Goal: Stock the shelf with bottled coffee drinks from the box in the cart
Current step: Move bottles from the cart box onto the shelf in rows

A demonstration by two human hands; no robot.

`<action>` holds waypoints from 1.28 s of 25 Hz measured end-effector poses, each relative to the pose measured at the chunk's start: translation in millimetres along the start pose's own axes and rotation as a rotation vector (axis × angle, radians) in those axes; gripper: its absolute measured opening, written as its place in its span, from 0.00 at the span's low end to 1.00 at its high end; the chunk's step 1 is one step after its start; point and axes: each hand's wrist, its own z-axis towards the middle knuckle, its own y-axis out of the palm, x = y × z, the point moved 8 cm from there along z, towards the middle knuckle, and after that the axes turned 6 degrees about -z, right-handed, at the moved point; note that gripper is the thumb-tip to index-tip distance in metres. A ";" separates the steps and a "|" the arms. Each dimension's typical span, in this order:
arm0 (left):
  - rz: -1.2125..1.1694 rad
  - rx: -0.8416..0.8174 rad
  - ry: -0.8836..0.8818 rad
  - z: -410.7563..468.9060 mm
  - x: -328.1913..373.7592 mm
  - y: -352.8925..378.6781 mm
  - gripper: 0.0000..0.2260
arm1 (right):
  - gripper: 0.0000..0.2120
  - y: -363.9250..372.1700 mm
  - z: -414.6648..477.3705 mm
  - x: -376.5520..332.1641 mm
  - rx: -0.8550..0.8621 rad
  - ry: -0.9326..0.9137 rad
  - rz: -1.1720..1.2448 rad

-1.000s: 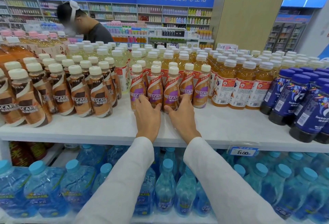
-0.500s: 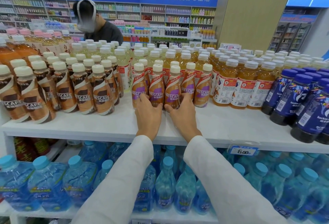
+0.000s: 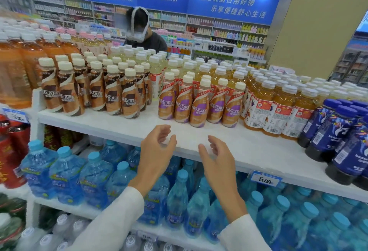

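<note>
Hands between loads: left hand [image 3: 157,147] and right hand [image 3: 218,157] hover empty, fingers loosely curled, over the bare front strip of the white shelf [image 3: 249,147], purple-label coffee bottles [image 3: 199,104] grouped just behind; next fetch probably means turning to the cart, unseen here, in a crowded shop aisle.

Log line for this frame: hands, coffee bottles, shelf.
left hand: open, empty, above shelf front | right hand: open, empty | purple-label Nescafe bottles: upright on shelf, clear of both hands | cart box: not in view
</note>
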 end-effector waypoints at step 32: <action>0.080 1.100 -0.725 -442.4 -163.8 -504.0 0.06 | 0.10 442.0 -398.8 -70.3 -1.133 0.190 0.012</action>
